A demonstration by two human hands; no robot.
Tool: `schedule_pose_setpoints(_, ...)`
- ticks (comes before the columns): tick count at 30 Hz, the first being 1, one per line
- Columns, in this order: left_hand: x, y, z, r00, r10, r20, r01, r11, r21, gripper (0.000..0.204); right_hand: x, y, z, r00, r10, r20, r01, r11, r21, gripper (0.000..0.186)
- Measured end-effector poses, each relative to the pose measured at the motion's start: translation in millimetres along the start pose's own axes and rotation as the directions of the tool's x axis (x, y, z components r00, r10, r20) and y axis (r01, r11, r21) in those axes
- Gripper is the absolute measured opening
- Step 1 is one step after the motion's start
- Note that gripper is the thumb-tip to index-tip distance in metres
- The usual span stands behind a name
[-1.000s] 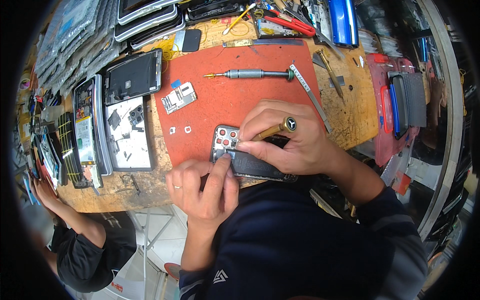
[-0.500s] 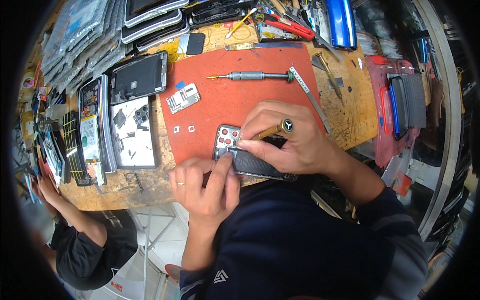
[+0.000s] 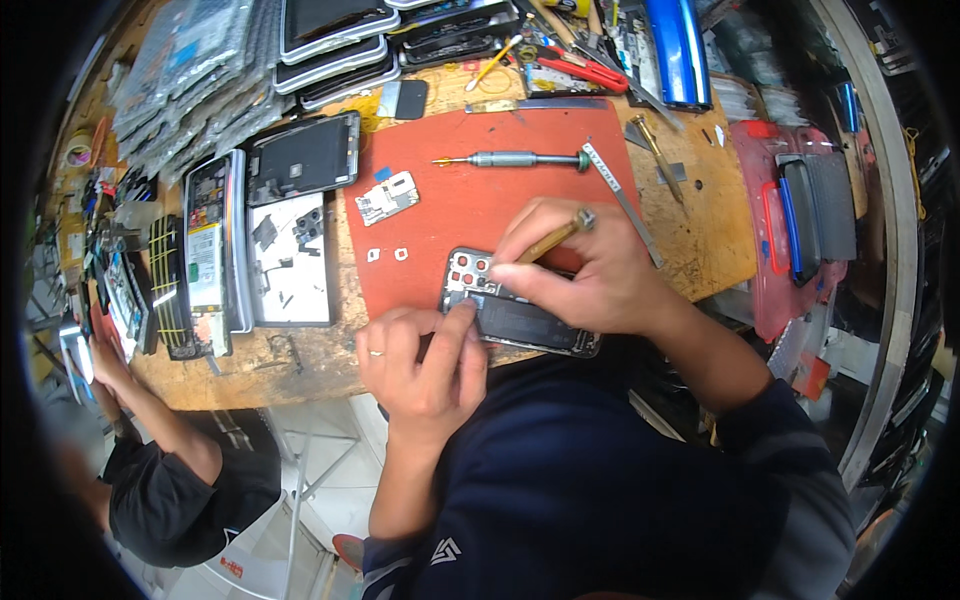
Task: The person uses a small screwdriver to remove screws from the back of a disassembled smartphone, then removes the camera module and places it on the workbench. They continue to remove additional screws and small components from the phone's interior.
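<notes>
An opened phone lies at the near edge of a red mat, its black battery and camera cutouts bared. My left hand steadies it, the index fingertip pressing on the inside beside the battery and the other fingers curled. In my right hand is a brass-coloured screwdriver, slanting down toward the phone near the camera cutouts. Its tip is hidden behind my fingers. Up and left of the phone lie a pale phone circuit board and two small white pieces.
A grey screwdriver and a metal strip rest on the mat. Opened devices and a white tray of parts stand left. Bubble-wrapped packs are stacked behind. At far left, a co-worker's hand is beside a bright screen.
The whole view has shifted slightly, so the bench items appear farther right. The screwdriver's handle now leans more upright, and my right hand's grip has changed slightly. My left hand stays on the phone.
</notes>
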State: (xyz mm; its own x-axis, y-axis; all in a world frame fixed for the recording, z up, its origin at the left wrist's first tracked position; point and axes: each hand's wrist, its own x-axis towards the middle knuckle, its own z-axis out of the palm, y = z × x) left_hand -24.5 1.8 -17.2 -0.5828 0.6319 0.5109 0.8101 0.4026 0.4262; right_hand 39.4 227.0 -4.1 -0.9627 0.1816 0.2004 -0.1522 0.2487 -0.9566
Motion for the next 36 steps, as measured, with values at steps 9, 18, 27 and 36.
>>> schedule_pose_setpoints(9, 14, -6, -22, 0.979, -0.164, -0.119, 0.151, 0.982, -0.114, 0.017, -1, -7, -25, 0.951, 0.178, -0.253, -0.074, 0.924, 0.374, 0.018)
schedule_pose_setpoints(18, 52, -35, -33, 0.971, -0.239, -0.024, 0.238, 0.947, 0.213, 0.011, -25, -29, -39, 0.943, 0.181, -0.28, -0.284, 0.878, -0.385, 0.018)
schedule_pose_setpoints(27, 49, -30, -31, 0.97, -0.227, 0.089, 0.192, 0.936, 0.294, 0.013, -27, 9, -41, 0.952, -0.248, -0.178, 0.047, 0.694, -0.719, 0.024)
schedule_pose_setpoints(36, 28, -22, -27, 0.993, -0.109, 0.042, 0.098, 0.975, 0.198, 0.016, -26, 5, -39, 0.951, -0.266, -0.159, 0.06, 0.663, -0.747, 0.026)
